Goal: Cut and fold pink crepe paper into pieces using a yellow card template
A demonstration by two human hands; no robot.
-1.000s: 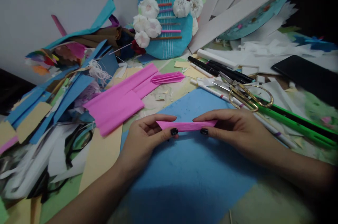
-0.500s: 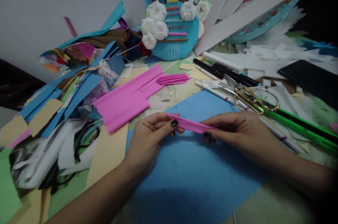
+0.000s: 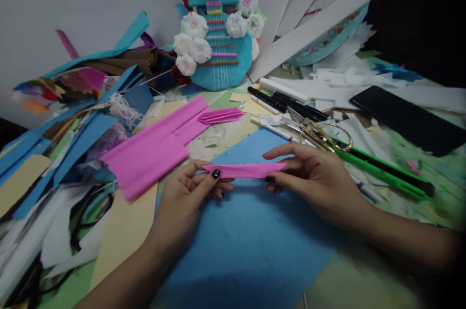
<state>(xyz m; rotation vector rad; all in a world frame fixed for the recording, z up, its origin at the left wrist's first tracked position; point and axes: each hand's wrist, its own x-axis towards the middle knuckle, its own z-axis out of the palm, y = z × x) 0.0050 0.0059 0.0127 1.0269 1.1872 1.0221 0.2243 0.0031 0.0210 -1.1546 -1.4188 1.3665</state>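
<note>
Pink folded strip (image 3: 243, 170) stretches level between both hands: left hand (image 3: 184, 202) pinches its nine o'clock end, right hand (image 3: 313, 178) its three o'clock end. Blue sheet (image 3: 255, 246) lies beneath (gold scissors (image 3: 320, 135) at one o'clock).

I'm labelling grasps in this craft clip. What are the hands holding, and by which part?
A folded pink paper strip, pinched by its two ends: left hand on the left end, right hand on the right end.

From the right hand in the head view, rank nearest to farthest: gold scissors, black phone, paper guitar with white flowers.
1. gold scissors: just beyond the right hand, beside the pens.
2. black phone: farther off to the right, lying flat.
3. paper guitar: farthest, at the back against the wall, left of the hand.
</note>
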